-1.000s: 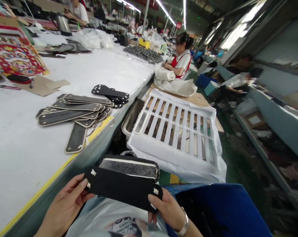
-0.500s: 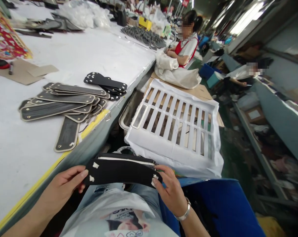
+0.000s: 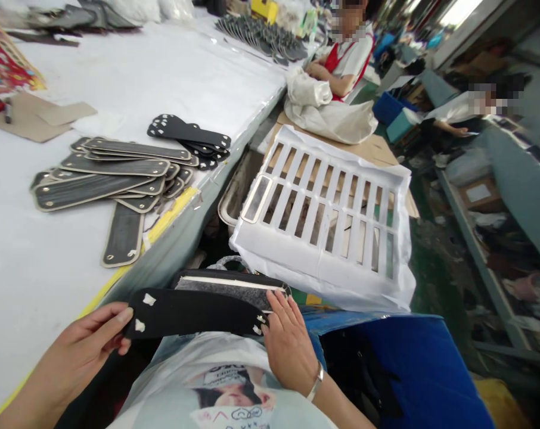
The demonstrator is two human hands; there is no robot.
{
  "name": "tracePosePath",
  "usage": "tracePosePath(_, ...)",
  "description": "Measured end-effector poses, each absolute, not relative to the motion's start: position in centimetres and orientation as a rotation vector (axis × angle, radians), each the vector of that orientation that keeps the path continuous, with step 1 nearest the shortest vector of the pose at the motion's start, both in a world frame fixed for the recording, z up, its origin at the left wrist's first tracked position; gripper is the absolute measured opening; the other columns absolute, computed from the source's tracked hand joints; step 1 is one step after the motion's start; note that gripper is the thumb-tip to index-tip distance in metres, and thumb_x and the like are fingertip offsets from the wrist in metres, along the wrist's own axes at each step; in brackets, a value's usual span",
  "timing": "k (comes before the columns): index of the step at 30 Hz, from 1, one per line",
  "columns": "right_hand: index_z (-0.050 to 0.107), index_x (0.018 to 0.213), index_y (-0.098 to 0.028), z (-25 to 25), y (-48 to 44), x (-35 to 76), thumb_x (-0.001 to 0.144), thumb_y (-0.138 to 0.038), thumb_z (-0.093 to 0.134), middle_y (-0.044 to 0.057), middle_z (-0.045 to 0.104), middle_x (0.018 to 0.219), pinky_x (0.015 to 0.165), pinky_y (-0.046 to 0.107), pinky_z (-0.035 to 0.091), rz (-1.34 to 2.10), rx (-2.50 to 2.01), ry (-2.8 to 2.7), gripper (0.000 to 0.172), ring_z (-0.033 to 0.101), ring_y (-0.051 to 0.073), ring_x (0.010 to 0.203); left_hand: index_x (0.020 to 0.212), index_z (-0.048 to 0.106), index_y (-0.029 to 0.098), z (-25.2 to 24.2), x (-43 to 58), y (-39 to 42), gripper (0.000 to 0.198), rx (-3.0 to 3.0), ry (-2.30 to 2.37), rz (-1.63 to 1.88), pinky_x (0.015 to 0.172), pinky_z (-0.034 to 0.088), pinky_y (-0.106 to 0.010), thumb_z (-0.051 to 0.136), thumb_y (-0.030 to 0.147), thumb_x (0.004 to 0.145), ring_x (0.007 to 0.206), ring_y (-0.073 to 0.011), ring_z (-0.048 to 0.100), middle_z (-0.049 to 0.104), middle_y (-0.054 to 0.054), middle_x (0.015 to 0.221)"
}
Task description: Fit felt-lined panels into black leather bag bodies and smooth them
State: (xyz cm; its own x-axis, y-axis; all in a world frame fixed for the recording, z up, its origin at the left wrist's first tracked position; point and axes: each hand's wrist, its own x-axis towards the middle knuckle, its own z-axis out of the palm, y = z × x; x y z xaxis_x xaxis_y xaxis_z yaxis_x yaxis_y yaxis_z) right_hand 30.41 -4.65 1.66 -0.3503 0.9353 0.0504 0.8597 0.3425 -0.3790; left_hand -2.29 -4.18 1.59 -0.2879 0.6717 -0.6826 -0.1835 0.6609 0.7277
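Note:
My left hand (image 3: 89,339) pinches the left end of a long black strip (image 3: 194,313) with rounded ends. White torn patches show near the strip's corners. Against its right end lies my right hand (image 3: 290,342), fingers stretched out, the thumb beside the end patches. Just behind the strip is a black piece (image 3: 234,285) with a grey fuzzy face and a white edge; its lower part is hidden. On the table to the left lie a pile of dark strips with pale borders (image 3: 104,179) and a smaller stack of black strips with white patches (image 3: 189,138).
A white slotted rack (image 3: 323,208) holds one pale-bordered strip (image 3: 256,199) at its left end. The white table (image 3: 131,71) has a yellow-taped edge. A blue bin (image 3: 431,357) stands at lower right. A co-worker in a red apron (image 3: 341,62) sits beyond the rack.
The black strip has shifted left with my left hand. My right hand has gone from gripping its right end to lying with straightened fingers, showing more of the grey piece behind.

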Motion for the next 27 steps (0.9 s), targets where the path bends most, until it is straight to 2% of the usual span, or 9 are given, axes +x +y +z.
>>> tracePosePath(3,0.049,0.121,-0.014,3.0,-4.6,31.2,0.089,-0.016,0.040,0.012,0.052,0.130,0.107,0.048,0.032,0.495,-1.465,-2.251,0.033,0.036,0.023,0.130,0.073,0.059,0.018,2.4,-2.2,-4.0,0.035,0.469,1.496,0.933,0.041,0.040,-0.019,0.078,0.043,0.056,0.045,-0.0084,0.048,0.056,0.004,0.058)
tracePosePath(4,0.050,0.119,-0.016,3.3,-4.5,31.7,0.089,-0.018,0.042,0.011,0.050,0.131,0.105,0.046,0.034,0.515,-1.438,-2.201,0.032,0.037,0.024,0.129,0.072,0.059,0.017,2.3,-2.2,-3.9,0.032,0.510,1.464,0.949,0.041,0.039,-0.018,0.074,0.043,0.062,0.044,-0.0073,0.047,0.055,0.005,0.059)
tracePosePath(6,0.054,0.111,-0.019,3.7,-4.3,32.5,0.089,-0.024,0.042,0.010,0.056,0.123,0.097,0.037,0.044,0.576,-1.487,-2.043,0.025,0.050,0.022,0.117,0.071,0.058,0.017,1.8,-2.0,-3.8,0.029,0.589,1.417,0.932,0.042,0.040,-0.018,0.068,0.044,0.070,0.044,-0.0070,0.046,0.053,0.005,0.058)
tracePosePath(8,0.056,0.097,-0.021,3.5,-4.0,33.2,0.090,-0.030,0.043,0.007,0.064,0.097,0.077,0.026,0.052,0.698,-1.609,-1.878,0.018,0.061,0.017,0.090,0.071,0.057,0.017,1.3,-1.5,-3.5,0.030,0.675,1.422,0.847,0.044,0.041,-0.019,0.062,0.046,0.074,0.045,-0.0082,0.047,0.051,0.005,0.054)
tracePosePath(10,0.053,0.080,-0.022,2.9,-3.5,33.6,0.089,-0.038,0.044,0.001,0.058,0.068,0.055,0.021,0.049,0.827,-1.737,-1.732,0.021,0.057,0.014,0.060,0.071,0.057,0.017,1.1,-0.8,-2.9,0.032,0.777,1.475,0.743,0.046,0.043,-0.021,0.058,0.048,0.077,0.045,-0.0097,0.048,0.050,0.005,0.051)
tracePosePath(12,0.047,0.068,-0.023,2.3,-3.0,33.8,0.087,-0.045,0.045,-0.003,0.048,0.055,0.046,0.021,0.043,0.887,-1.829,-1.624,0.029,0.047,0.012,0.047,0.069,0.057,0.017,1.1,-0.2,-2.1,0.034,0.879,1.536,0.678,0.046,0.042,-0.021,0.054,0.050,0.078,0.044,-0.0100,0.047,0.048,0.005,0.048)
tracePosePath(18,0.045,0.064,-0.022,1.8,-1.4,33.5,0.081,-0.053,0.049,-0.001,0.048,0.057,0.046,0.023,0.039,0.856,-1.876,-1.564,0.036,0.043,0.013,0.051,0.066,0.054,0.017,1.1,0.0,-0.1,0.035,0.966,1.600,0.628,0.040,0.029,-0.020,0.054,0.051,0.076,0.038,-0.0083,0.038,0.040,0.008,0.043)
tracePosePath(27,0.048,0.066,-0.022,0.9,-1.7,33.4,0.077,-0.059,0.052,-0.002,0.046,0.058,0.051,0.025,0.041,0.946,-1.887,-1.468,0.039,0.043,0.014,0.054,0.061,0.054,0.017,0.8,0.0,0.8,0.034,0.954,1.608,0.634,0.044,0.028,-0.022,0.056,0.049,0.074,0.043,-0.0082,0.035,0.043,0.007,0.047)
